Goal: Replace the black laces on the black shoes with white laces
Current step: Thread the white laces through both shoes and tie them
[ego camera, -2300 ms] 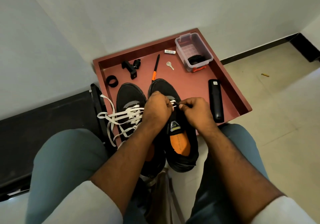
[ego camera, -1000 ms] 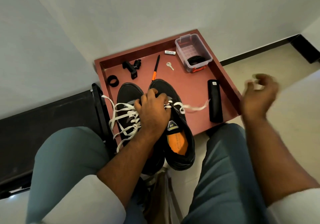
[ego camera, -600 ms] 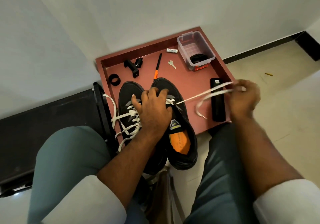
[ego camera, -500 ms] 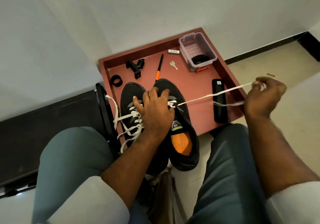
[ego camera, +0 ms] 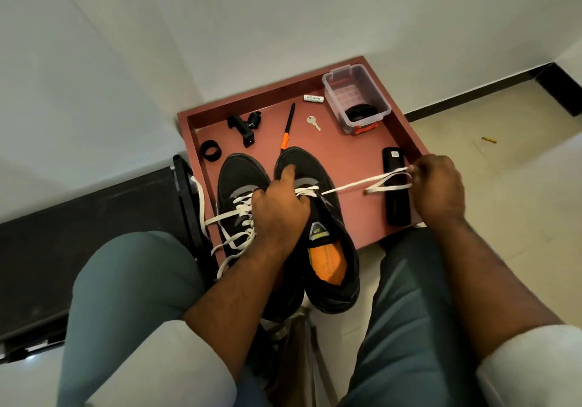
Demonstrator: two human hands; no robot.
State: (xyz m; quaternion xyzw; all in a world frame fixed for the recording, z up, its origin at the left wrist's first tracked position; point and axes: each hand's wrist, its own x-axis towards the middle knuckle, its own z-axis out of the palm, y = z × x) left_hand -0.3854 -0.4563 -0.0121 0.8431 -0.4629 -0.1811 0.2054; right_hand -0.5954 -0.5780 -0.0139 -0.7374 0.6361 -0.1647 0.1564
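Two black shoes stand side by side on a red-brown tray. The left shoe carries a white lace threaded through its eyelets, with loose ends trailing off to the left. The right shoe shows its orange insole. My left hand presses down on the right shoe's front, fingers spread over the eyelets. My right hand pinches a second white lace, which runs taut from the right shoe's front eyelets and doubles back in a loop.
On the tray lie a black remote-like bar, a clear plastic box, a key, an orange-handled tool, a black clamp, a black ring and a small white tube. A black bench is at left.
My right hand took hold of the lace end and drew it out to the right until taut. My left hand stayed pressed on the right shoe.
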